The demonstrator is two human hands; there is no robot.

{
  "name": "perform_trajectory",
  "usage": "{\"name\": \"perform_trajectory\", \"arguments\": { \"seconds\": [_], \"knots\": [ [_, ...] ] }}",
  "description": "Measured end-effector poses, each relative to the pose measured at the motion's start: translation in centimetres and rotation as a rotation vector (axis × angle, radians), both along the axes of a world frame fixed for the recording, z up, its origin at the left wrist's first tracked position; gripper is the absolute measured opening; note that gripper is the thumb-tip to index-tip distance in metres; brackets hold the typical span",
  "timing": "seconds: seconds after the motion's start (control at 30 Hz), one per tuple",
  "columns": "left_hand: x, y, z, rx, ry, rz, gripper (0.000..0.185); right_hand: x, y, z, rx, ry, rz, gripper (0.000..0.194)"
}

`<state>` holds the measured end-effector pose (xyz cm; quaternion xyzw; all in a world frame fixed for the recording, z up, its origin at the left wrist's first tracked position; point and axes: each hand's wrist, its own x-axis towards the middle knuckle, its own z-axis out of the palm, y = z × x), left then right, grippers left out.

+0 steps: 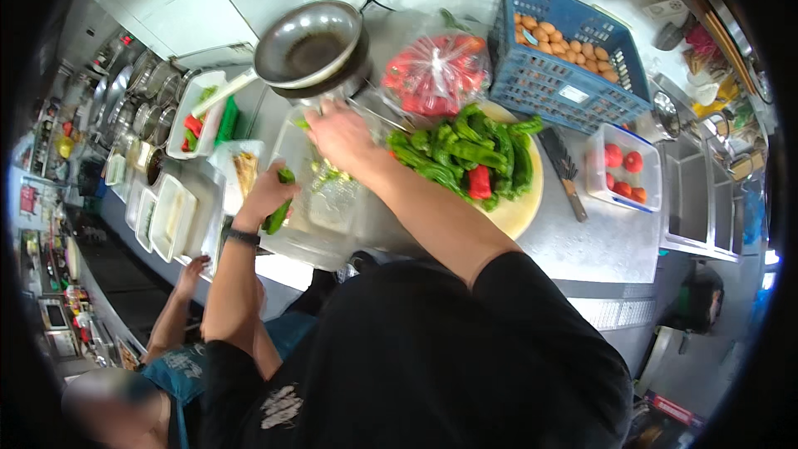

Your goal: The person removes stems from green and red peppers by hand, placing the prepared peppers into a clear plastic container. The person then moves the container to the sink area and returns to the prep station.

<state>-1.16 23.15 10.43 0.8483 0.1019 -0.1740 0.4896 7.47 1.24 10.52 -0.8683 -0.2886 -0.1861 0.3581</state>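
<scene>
My left hand [268, 196] is closed around a long green pepper [282, 202] at the near left of a clear plastic tub [296, 238]. Over the tub's far side is my right hand [336, 134], blurred, with a small green piece [303, 123] at its fingertips; whether it grips the piece is unclear. Pale seeds and green scraps [330, 178] lie in the tub. To the right, curly green peppers [455, 146] and one red pepper piece [479, 183] are heaped on a round yellowish board [530, 202].
A frying pan [308, 43] stands beyond the tub, beside bagged red peppers [436, 72]. A blue crate [567, 90] holds eggs. Right of the board are a cleaver [564, 168] and a container [623, 193] of tomatoes. A co-worker's hand [194, 271] is at the left, near white trays [171, 218].
</scene>
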Motion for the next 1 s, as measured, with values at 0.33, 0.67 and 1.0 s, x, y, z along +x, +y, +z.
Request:
{"name": "perform_trajectory", "arguments": {
  "seconds": [0.33,0.67,1.0],
  "knots": [
    [-2.4,-8.2,-3.1,-0.606,0.105,0.348,0.052,-7.9,-5.5,-6.5,0.332,0.812,0.036,0.05],
    [-4.4,-21.9,1.7,-0.918,-0.041,0.184,0.068,-9.2,-21.8,-0.8,0.532,0.479,-0.179,0.078],
    [-20.6,-10.4,-7.6,-0.491,-0.119,1.183,0.041,-9.5,-32.5,-8.4,-0.306,0.336,-0.723,0.071]
  ]
}}
